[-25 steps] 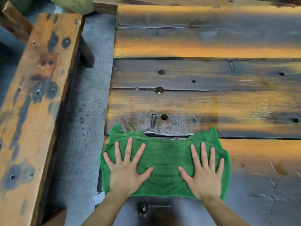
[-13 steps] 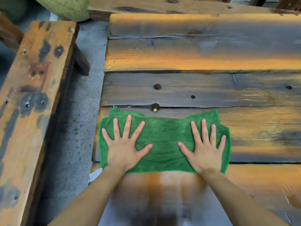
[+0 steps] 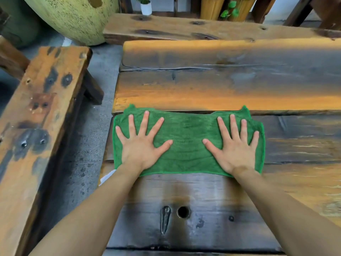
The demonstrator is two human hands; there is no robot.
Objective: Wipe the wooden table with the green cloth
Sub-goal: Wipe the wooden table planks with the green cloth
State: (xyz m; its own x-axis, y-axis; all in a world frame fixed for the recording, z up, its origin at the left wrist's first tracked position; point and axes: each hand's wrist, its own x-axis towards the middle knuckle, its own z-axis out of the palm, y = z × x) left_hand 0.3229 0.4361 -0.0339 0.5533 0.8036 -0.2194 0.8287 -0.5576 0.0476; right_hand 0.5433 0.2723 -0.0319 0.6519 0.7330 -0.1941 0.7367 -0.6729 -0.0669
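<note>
Green cloth point(image 3: 188, 143) flat on table point(image 3: 212, 85) | L hand point(image 3: 142, 145) + R hand point(image 3: 234, 146) press, palms hidden

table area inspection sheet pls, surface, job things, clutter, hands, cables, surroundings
surface: plank table, worn, dark and orange, holes near front
job's things: green cloth spread flat near the table's left end
clutter: nothing seen
grippers: left hand and right hand press flat on the cloth, fingers spread
cables: nothing seen
surroundings: bench to the left, second bench behind, big speckled pot, small plants
</note>
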